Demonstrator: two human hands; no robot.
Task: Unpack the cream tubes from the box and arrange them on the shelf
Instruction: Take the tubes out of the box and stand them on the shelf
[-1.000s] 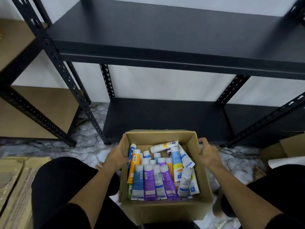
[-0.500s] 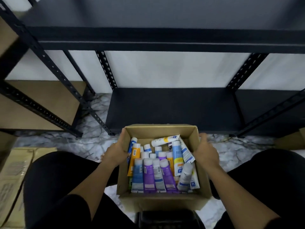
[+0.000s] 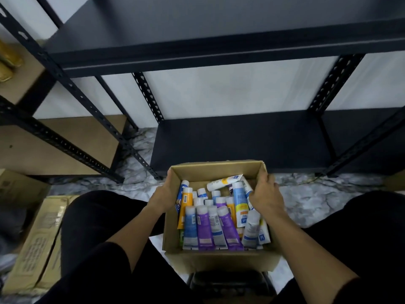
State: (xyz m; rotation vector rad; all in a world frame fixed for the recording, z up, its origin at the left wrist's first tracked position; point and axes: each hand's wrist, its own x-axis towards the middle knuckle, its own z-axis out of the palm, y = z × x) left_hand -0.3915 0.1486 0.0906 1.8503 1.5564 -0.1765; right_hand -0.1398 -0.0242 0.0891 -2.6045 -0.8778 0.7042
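An open cardboard box sits low between my knees, in front of a black metal shelf. Several cream tubes fill it, purple, blue, orange and white, most lying caps away from me. My left hand grips the box's left wall, thumb on the rim. My right hand lies over the right wall, fingers curled at the rim near the far corner. The low shelf board and the board above it are bare.
A second rack with wooden boards stands at the left. Flat cardboard packs lie on the marble floor by my left leg. A black stool shows under the box's near edge.
My right hand has slid from outside the right wall up over its rim. The view has tilted, showing the upper board's top again. The left hand keeps its grip.
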